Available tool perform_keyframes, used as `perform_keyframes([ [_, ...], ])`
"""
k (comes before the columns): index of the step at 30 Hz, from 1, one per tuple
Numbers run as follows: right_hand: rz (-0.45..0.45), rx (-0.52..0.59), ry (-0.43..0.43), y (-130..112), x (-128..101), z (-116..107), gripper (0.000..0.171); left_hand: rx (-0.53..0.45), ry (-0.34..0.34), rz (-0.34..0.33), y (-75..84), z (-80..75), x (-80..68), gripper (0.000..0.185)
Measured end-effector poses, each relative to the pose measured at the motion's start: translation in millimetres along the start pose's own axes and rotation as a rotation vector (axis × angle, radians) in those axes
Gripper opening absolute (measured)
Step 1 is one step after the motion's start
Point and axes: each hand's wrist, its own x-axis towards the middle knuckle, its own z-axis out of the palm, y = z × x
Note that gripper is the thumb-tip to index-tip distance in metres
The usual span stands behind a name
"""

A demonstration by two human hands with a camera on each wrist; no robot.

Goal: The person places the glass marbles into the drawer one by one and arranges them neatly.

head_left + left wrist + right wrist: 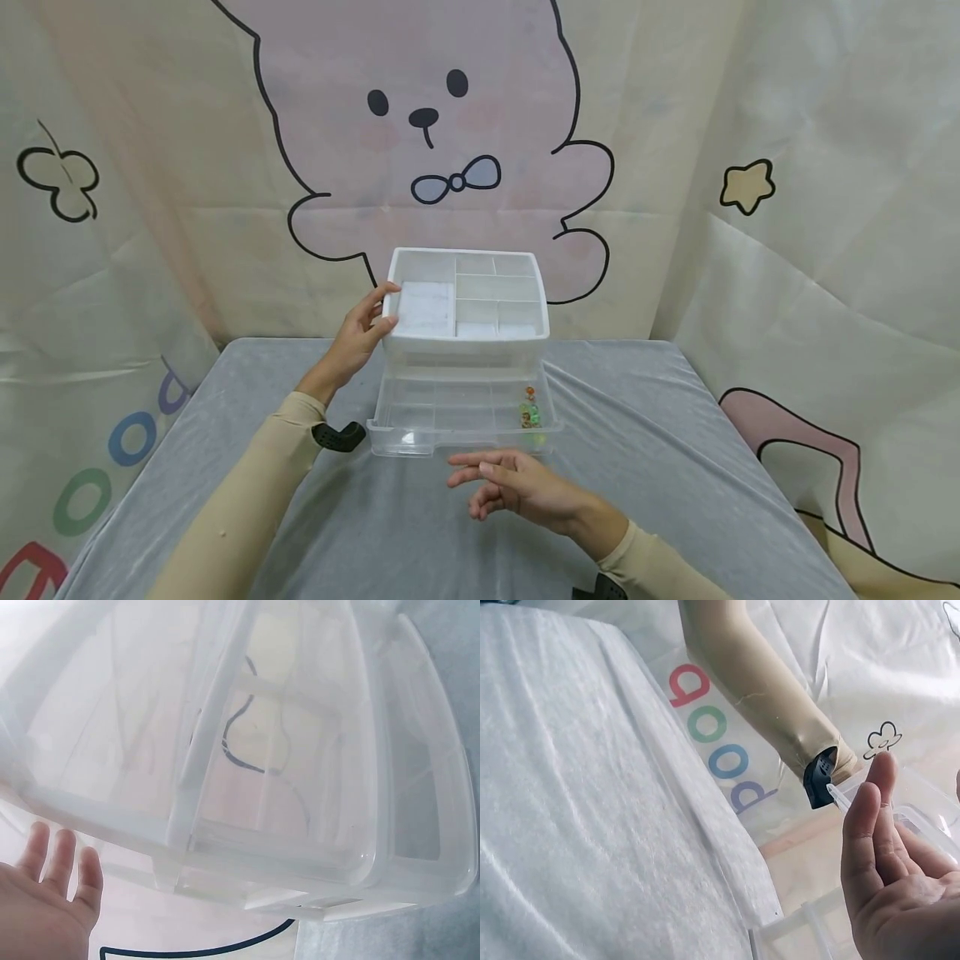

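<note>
While the left hand (pixel 358 337) rests flat against the white plastic organizer box (pixel 465 296) near the table's back edge, the right hand (pixel 517 492) hovers relaxed, holding nothing, just before its pulled-out clear drawer (pixel 450 412).

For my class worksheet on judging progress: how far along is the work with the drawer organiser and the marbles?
Done: the clear drawer is pulled out, and a few marbles lie in its front right compartment. In hand: the left hand steadies the white organiser at its left side; the right hand hovers open and empty before the drawer. Left: the other compartments look bare and the drawer remains open.
</note>
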Motion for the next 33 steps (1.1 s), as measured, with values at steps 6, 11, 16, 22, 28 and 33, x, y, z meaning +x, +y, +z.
perform_keyframes([
  [6,-0.004,0.038,0.018,2,1,4,0.055,-0.002,-0.001,-0.005,2.3,0.6,-0.8,0.051],
  [11,0.000,0.060,0.046,3,2,8,0.056,-0.006,0.000,-0.010,3.1,0.9,-1.1,0.051],
  [16,0.013,0.129,0.093,0,3,15,0.053,-0.002,0.000,-0.014,2.5,0.8,-0.9,0.052],
  [22,0.015,0.211,0.121,-2,5,19,0.055,0.006,0.005,-0.015,3.2,0.9,-1.1,0.052],
  [28,0.011,0.237,0.130,-2,5,21,0.059,0.006,-0.002,-0.019,2.2,0.5,-1.2,0.052],
  [33,0.018,0.260,0.129,-4,6,21,0.063,0.003,0.002,-0.018,2.3,0.3,-1.2,0.052],
])
